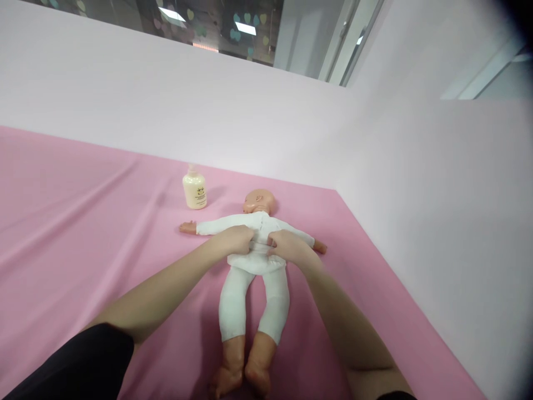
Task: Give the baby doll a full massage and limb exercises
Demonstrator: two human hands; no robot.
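My left hand (pixel 239 240) and right hand (pixel 287 245) rest curled fingers on the baby doll (pixel 257 266), flat on the pink sheet (pixel 166 344); I can't tell if they pinch its white top (pixel 262 223), which uneven tugging could bunch

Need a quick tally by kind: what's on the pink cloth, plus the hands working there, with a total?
Dolls: 1, the doll in white clothing
Bottles: 1, the pump bottle
Hands: 2, the left hand and the right hand, both at the doll's torso
Total: 4
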